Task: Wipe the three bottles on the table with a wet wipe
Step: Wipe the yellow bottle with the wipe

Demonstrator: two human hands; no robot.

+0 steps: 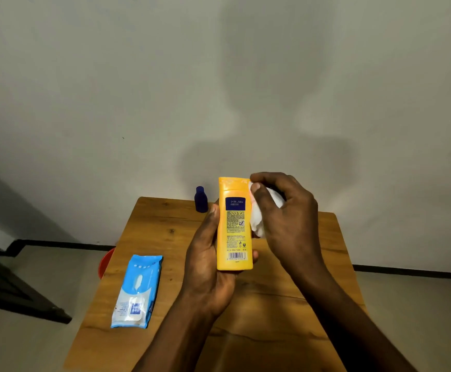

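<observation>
My left hand (205,261) grips a yellow bottle (235,232) upright above the wooden table (286,299), its back label and barcode facing me. My right hand (286,210) holds a crumpled white wet wipe (256,224) against the bottle's right side, near the top. A small dark blue bottle (200,199) stands upright at the table's far edge, just left of the yellow one. No third bottle is visible; my hands may hide it.
A blue pack of wet wipes (137,291) lies flat on the table's left part. A red round object (105,263) shows below the table's left edge. Dark furniture (9,285) stands on the floor at far left. A grey wall rises behind.
</observation>
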